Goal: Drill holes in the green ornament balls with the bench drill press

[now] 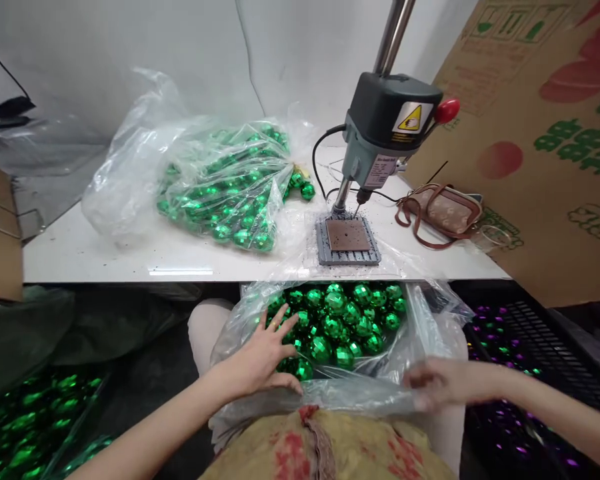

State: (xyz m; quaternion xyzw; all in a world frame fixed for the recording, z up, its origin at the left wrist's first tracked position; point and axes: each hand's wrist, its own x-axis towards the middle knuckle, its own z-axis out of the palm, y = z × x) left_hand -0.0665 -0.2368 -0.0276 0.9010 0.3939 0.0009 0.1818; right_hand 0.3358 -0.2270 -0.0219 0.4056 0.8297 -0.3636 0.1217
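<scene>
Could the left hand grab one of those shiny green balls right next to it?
Probably yes: the left hand is spread right at the edge of the green balls, and the plastic bag looks open above them.

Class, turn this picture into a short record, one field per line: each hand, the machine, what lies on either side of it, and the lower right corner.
Left hand: grip open, over faceted green balls
Right hand: blurred, at the clear plastic around those balls; grip unclear
Machine: drill press on a white table, brown plate on its base
Left of machine: clear bag holding more green balls
Right of machine: strapped purse, cardboard box
Lower right: black crate, purple and green shiny pieces
</scene>
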